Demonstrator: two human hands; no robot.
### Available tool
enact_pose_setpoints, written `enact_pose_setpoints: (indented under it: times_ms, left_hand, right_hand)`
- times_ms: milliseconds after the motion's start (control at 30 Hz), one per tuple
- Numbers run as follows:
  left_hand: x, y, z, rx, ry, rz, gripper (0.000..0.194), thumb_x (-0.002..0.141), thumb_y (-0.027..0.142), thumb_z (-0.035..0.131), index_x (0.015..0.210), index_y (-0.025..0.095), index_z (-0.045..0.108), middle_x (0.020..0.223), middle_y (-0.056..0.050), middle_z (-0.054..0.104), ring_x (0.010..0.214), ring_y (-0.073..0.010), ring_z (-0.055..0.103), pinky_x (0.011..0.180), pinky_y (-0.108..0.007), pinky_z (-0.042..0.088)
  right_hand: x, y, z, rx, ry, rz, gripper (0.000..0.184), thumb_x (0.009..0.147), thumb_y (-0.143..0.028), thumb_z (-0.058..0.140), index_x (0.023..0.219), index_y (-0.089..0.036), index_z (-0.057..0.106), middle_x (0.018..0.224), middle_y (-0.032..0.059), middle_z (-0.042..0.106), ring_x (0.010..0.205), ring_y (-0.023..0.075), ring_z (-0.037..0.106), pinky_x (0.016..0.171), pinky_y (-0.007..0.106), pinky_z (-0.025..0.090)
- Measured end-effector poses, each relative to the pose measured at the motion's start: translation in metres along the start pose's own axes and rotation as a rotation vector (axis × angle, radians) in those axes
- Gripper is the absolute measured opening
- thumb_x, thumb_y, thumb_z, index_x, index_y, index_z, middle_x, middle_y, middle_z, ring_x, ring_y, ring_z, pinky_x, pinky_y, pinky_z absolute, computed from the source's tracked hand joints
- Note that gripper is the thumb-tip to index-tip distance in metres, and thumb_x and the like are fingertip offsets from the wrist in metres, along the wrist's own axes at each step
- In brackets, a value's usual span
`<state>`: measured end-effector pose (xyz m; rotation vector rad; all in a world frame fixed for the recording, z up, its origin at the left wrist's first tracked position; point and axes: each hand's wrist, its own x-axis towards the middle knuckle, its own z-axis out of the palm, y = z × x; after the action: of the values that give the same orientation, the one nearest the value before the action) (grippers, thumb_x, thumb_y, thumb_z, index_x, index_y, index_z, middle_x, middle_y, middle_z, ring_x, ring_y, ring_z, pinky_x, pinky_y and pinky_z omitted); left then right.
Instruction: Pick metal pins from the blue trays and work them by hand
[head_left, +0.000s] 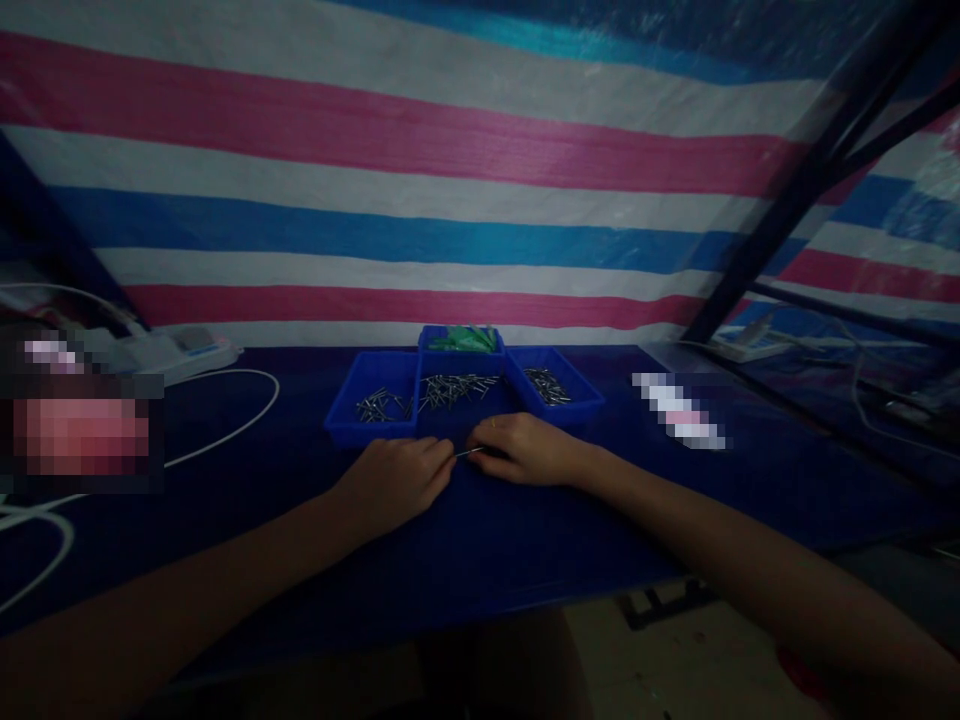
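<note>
My left hand [396, 482] and my right hand [531, 450] meet low over the blue table, a small gap between their fingertips. A thin metal rod [469, 453] bridges that gap, pinched by the closed fingers of both hands; its ends are hidden in the grips. Just beyond, a loose pile of similar small metal pieces [448, 390] lies on the table. The left blue tray [369, 434] holds several such pieces, and so does the right blue tray [582, 407]. Green strips or pieces [469, 339] fill the back blue tray [480, 365].
At the left lie a white power strip [196, 350], a looping white cable [247, 374] and a blurred reddish item [82, 430]. A blurred pale item [681, 412] rests on the right. Striped sheeting [450, 230] hangs behind the table, between dark frame posts [772, 235].
</note>
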<state>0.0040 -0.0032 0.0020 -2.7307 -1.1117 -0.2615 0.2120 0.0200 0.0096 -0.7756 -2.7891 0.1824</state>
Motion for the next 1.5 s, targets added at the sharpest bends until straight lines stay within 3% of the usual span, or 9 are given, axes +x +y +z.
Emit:
enact_pose_setpoints:
  times_ms: [333,600,767,1000,1233,1500]
  left_hand:
    - [-0.004,-0.004,0.001,-0.025,0.026,0.001,0.020,0.087,0.023,0.036,0.080,0.018,0.054,0.070,0.000,0.061,0.061,-0.0153,0.060,0.050,-0.025,0.037]
    - [-0.002,-0.002,0.004,-0.139,0.161,0.061,0.022,0.088,0.029,0.042,0.100,0.018,0.055,0.084,-0.001,0.063,0.073,-0.0132,0.061,0.060,-0.023,0.045]
    - [-0.002,-0.004,0.006,-0.198,0.218,0.122,0.018,0.088,0.026,0.042,0.093,0.018,0.058,0.081,0.000,0.064,0.073,-0.0119,0.061,0.060,-0.021,0.044]
    - [-0.001,-0.004,0.005,-0.347,0.301,0.148,0.016,0.086,0.021,0.046,0.094,0.018,0.059,0.081,0.000,0.063,0.072,-0.0096,0.060,0.063,-0.018,0.047]
    - [-0.002,-0.002,0.001,-0.460,0.262,0.153,0.015,0.082,0.017,0.047,0.093,0.017,0.057,0.091,-0.002,0.063,0.083,-0.0109,0.060,0.074,-0.021,0.048]
    - [-0.003,-0.001,-0.002,-0.393,0.094,0.068,0.005,0.077,0.019,0.049,0.078,0.017,0.054,0.067,0.002,0.056,0.063,-0.0100,0.054,0.056,-0.020,0.040]
  right_hand:
    - [-0.004,-0.001,-0.009,-0.019,-0.061,0.007,0.018,0.089,-0.024,0.042,0.089,-0.014,0.056,0.076,0.0025,0.057,0.069,0.0105,0.052,0.065,0.022,0.038]
    - [-0.003,-0.005,-0.005,-0.044,-0.020,-0.039,0.025,0.092,-0.027,0.035,0.089,-0.013,0.056,0.076,0.0034,0.059,0.067,0.0107,0.053,0.064,0.023,0.039]
    - [-0.005,-0.010,-0.006,-0.058,0.027,-0.020,0.031,0.093,-0.032,0.033,0.088,-0.013,0.057,0.074,0.0036,0.059,0.067,0.0117,0.054,0.064,0.024,0.040]
    - [-0.004,-0.011,-0.005,-0.034,-0.023,0.020,0.033,0.093,-0.035,0.032,0.083,-0.014,0.055,0.072,0.0023,0.058,0.065,0.0105,0.053,0.063,0.022,0.040]
    - [-0.002,-0.012,-0.008,-0.027,-0.051,-0.035,0.034,0.093,-0.036,0.032,0.084,-0.014,0.057,0.074,0.0029,0.058,0.067,0.0109,0.053,0.064,0.023,0.040]
    - [-0.005,-0.018,-0.013,0.007,-0.049,-0.109,0.033,0.091,-0.039,0.037,0.089,-0.013,0.057,0.075,0.0035,0.059,0.067,0.0111,0.054,0.062,0.023,0.039]
